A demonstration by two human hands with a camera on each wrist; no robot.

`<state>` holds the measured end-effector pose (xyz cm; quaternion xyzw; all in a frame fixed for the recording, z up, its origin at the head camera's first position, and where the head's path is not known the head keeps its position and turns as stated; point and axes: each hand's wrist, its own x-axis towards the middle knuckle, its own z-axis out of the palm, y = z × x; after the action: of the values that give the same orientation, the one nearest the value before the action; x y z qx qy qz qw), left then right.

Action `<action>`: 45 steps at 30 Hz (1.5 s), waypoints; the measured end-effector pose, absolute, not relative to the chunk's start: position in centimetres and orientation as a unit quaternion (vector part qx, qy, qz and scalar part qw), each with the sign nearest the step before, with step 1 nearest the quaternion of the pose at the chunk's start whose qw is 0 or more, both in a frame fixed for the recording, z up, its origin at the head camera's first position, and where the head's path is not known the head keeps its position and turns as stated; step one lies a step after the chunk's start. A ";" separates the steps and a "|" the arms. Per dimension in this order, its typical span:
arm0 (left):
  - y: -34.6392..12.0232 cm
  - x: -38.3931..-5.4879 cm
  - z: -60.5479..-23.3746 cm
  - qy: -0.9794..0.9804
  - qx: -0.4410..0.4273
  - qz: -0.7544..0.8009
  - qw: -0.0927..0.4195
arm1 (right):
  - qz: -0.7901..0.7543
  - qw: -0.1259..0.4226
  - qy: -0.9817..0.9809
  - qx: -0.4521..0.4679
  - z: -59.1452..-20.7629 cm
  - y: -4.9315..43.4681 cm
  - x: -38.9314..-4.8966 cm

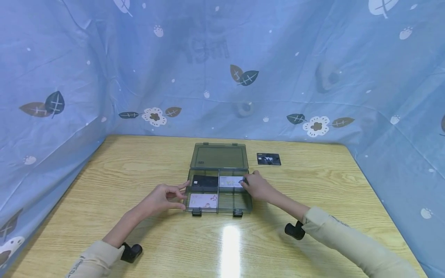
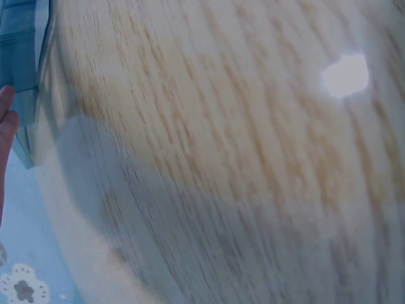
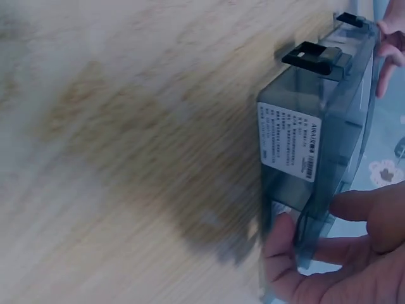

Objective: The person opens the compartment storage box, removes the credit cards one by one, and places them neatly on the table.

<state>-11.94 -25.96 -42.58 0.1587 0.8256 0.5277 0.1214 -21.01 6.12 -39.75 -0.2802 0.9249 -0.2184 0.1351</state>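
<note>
Head: box (image 1: 226, 200) sat at twelve o'clock on the surface (image 1: 174, 247), probably light, stiff, best held by its sides
Left hand (image 1: 163, 197) lay spread at nine o'clock; right wrist: right hand (image 3: 364, 269) bent at three o'clock, pinch unclear

The white card (image 1: 229, 182) is partly covered by the right hand (image 1: 259, 187). In the left wrist view, the left hand (image 2: 5, 134) and box (image 2: 19, 54) are cut off. Fine print on the label (image 3: 290, 141) is illegible.
</note>
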 end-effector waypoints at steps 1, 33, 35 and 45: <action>-26.0 -11.9 -42.6 0.826 0.159 0.528 0.121 | -0.207 0.150 0.929 -0.268 -39.6 6.0 -20.9; -26.0 -12.0 -42.7 0.830 0.161 0.520 0.122 | -0.242 0.204 0.938 -0.141 -45.1 4.7 -24.3; -26.0 -12.0 -42.7 0.829 0.161 0.522 0.123 | -0.268 0.194 0.935 -0.131 -42.6 4.4 -22.5; -26.1 -12.0 -42.7 0.829 0.160 0.522 0.121 | -0.291 0.020 0.930 -0.224 -40.7 4.4 -19.4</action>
<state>-12.01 -26.06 -42.70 0.1599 0.8290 0.5220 0.1212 -19.39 4.42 -40.68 -0.2242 0.9299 -0.2909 0.0201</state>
